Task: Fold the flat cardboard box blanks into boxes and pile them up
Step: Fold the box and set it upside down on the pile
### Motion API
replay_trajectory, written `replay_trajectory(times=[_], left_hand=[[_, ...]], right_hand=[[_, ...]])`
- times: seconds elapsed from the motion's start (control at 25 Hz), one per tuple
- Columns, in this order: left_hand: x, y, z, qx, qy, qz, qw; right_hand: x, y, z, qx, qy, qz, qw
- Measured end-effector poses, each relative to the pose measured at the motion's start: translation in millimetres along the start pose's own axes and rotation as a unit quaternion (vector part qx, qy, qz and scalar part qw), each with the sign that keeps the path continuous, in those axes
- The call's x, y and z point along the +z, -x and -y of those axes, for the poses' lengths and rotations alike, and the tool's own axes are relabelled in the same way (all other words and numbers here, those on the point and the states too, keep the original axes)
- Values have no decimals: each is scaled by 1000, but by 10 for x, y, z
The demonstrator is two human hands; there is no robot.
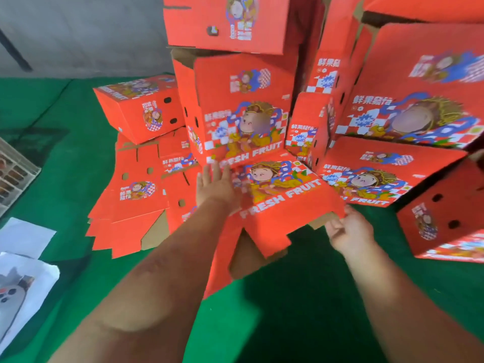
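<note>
A red "FRESH FRUIT" box [282,197], partly folded with its bottom flaps hanging loose, is held above the green surface at centre. My left hand [216,184] lies flat with straight fingers against the box's top left side. My right hand [348,230] grips the box's lower right corner, fingers curled under the edge. A stack of flat red blanks [138,195] lies to the left of the box. Folded red boxes [243,106] are piled behind it, several high.
More folded boxes stand at right [419,100] and lower right [445,213], and one tilted box [138,108] rests on the blanks at left. White papers [23,258] and a tray's corner [13,174] lie at the left edge. Green cloth [301,310] covers the surface.
</note>
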State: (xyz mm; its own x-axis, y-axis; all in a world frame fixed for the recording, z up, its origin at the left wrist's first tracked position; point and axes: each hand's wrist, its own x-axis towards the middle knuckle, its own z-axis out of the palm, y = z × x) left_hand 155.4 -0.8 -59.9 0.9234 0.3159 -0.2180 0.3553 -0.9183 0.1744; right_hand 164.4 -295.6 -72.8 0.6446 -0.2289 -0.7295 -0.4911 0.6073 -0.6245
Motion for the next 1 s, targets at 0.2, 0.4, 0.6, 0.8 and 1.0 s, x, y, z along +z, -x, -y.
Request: replay_trajectory(times=[0.2, 0.4, 0.6, 0.8, 1.0], left_hand=[[495, 482, 75, -109, 76, 16, 991], [915, 1069, 262, -111, 150, 0, 982], [972, 1568, 503, -66, 264, -123, 954], [1114, 2032, 433, 21, 392, -199, 898], [1122, 2296, 373, 131, 241, -188, 943]], right_hand=[[-309, 78, -18, 42, 72, 109, 991], [-789, 119, -499, 37, 105, 76, 991], [-823, 86, -100, 7, -22, -3, 1000], [-969, 182, 69, 54, -101, -19, 993], [-1163, 373, 208, 53, -81, -27, 995]])
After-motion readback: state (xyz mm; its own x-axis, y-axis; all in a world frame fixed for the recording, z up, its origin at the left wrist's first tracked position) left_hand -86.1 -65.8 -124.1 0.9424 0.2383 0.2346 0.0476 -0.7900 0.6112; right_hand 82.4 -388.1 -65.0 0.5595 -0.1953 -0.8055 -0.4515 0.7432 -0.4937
